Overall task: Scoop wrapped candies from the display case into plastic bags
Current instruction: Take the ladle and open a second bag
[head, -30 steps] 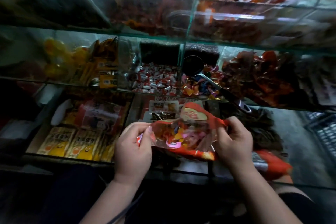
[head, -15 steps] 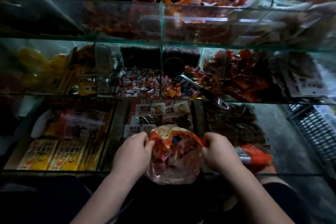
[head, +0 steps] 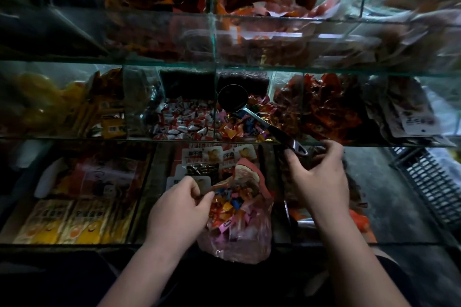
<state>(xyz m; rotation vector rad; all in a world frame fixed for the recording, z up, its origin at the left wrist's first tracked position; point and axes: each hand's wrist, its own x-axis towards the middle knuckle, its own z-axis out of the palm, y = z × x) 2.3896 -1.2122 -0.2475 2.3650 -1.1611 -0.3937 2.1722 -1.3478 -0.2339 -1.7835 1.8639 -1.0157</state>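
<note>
A clear plastic bag (head: 239,239) with a red rim hangs in front of the glass display case (head: 174,67), part filled with colourful wrapped candies. My left hand (head: 178,209) pinches the bag's left rim. A black scoop (head: 233,98) lies in the compartment of mixed wrapped candies (head: 245,127), its metal handle (head: 287,138) sticking out over the shelf edge. My right hand (head: 320,177) is off the bag, just under the handle's end. Its thumb and fingers are spread on either side of the handle and have not closed on it.
White and red candies (head: 187,122) fill the compartment left of the scoop. Red snack packets (head: 329,107) lie to the right and yellow packets (head: 59,227) on the lower shelf at left. A black plastic crate (head: 434,182) stands on the floor at right.
My right hand has let go of the bag's right rim and risen to the scoop handle. The bag now hangs from my left hand alone, lower than a second ago.
</note>
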